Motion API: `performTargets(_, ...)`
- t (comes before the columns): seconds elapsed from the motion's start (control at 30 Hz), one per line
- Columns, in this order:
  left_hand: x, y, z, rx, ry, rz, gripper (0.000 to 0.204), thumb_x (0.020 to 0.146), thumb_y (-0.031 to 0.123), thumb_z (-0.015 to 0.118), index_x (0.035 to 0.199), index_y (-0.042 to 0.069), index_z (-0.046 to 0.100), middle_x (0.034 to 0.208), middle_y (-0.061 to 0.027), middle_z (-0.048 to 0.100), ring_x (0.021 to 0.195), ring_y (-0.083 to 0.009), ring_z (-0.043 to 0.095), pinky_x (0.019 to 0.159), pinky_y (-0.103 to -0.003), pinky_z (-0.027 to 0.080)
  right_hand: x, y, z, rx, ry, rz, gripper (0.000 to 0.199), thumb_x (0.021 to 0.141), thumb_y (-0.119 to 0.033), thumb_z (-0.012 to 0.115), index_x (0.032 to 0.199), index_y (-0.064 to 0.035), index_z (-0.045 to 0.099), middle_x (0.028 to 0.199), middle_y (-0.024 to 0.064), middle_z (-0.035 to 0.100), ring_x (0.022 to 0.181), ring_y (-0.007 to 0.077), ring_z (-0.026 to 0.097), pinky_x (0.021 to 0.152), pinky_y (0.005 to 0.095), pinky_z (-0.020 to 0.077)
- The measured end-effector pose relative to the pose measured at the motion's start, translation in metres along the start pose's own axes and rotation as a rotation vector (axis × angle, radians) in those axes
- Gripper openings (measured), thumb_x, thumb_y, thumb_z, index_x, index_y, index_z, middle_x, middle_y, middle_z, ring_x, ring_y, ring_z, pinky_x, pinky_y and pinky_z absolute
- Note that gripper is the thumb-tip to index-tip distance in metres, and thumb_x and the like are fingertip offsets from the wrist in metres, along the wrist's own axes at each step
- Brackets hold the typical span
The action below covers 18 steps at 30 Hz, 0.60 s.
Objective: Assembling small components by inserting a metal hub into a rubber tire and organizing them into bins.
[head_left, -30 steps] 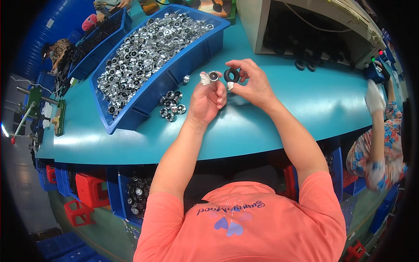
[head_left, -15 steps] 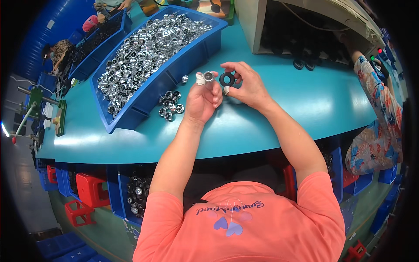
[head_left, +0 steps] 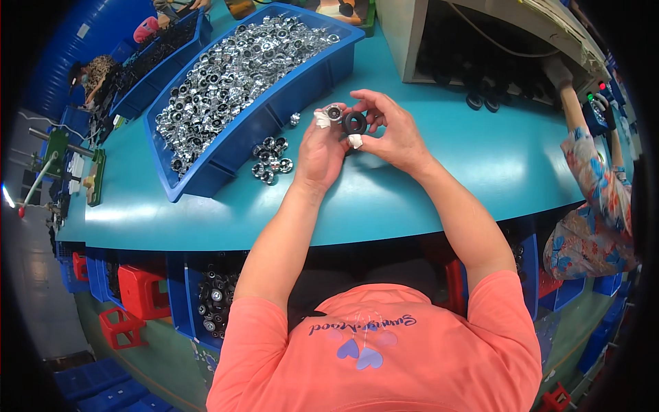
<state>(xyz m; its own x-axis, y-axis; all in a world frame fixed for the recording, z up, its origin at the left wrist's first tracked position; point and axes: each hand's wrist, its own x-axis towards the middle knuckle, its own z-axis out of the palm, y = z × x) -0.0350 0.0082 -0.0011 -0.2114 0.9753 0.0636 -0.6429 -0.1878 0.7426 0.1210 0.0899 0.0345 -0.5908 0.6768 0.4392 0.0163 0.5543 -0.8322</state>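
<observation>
My left hand (head_left: 321, 154) is closed around a small shiny silver wheel hub (head_left: 333, 113), held near the thumb, which has white wrapping on its tip. Close beside it, my right hand (head_left: 397, 137) pinches a black rubber ring (head_left: 355, 123) between thumb and fingers; that thumb is wrapped in white too. Hub and ring are side by side, and whether they touch I cannot tell. On the table left of my hands lies a loose cluster of several silver hubs (head_left: 269, 159), with one single hub (head_left: 295, 119) nearer to my left hand.
A long blue bin (head_left: 226, 161) heaped with silver hubs stands at the left. At the back right is an open-fronted pale box (head_left: 412, 41), black rings (head_left: 482, 102) lying before it. Another person's arm (head_left: 573, 110) reaches into it. Red stools (head_left: 141, 292) stand below the table (head_left: 439, 213).
The black ring in my right hand has come closer to the silver hub in my left. At the right, the other person's arm has shifted at the box.
</observation>
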Motion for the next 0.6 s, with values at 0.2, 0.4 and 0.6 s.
performTargets(0.2, -0.001, -0.003, 0.005, 0.008, -0.017, -0.034, 0.044, 0.111, 0.047, 0.044, 0.128, 0.007, 0.056, 0.127, -0.0109, 0.060, 0.114, -0.0245, 0.062, 0.092, -0.041, 0.054, -0.002, -0.004, 0.002, -0.085, -0.029, 0.015, 0.069, 0.067, -0.014, 0.085, 0.133, -0.0130, 0.064, 0.104, 0.0031, 0.063, 0.081, 0.0159, 0.060, 0.076, 0.0308, 0.0560)
performTargets(0.4, -0.003, -0.007, 0.015, 0.119, 0.168, -0.054, 0.037, 0.113, 0.036, 0.041, 0.128, 0.006, 0.054, 0.119, -0.0092, 0.061, 0.100, -0.0178, 0.064, 0.080, -0.034, 0.055, -0.006, 0.003, 0.012, -0.149, -0.086, -0.028, 0.067, 0.070, -0.014, 0.087, 0.133, -0.0127, 0.064, 0.103, 0.0029, 0.058, 0.077, 0.0134, 0.059, 0.073, 0.0297, 0.0549)
performTargets(0.6, 0.001, -0.008, -0.004, 0.243, 0.062, -0.116, 0.032, 0.112, 0.033, 0.045, 0.123, 0.006, 0.059, 0.107, -0.0048, 0.064, 0.084, -0.0131, 0.062, 0.062, -0.027, 0.048, -0.001, 0.020, 0.004, 0.238, -0.171, 0.241, 0.047, 0.085, -0.015, 0.079, 0.131, -0.0133, 0.068, 0.099, 0.0022, 0.058, 0.075, 0.0094, 0.058, 0.074, 0.0272, 0.0533)
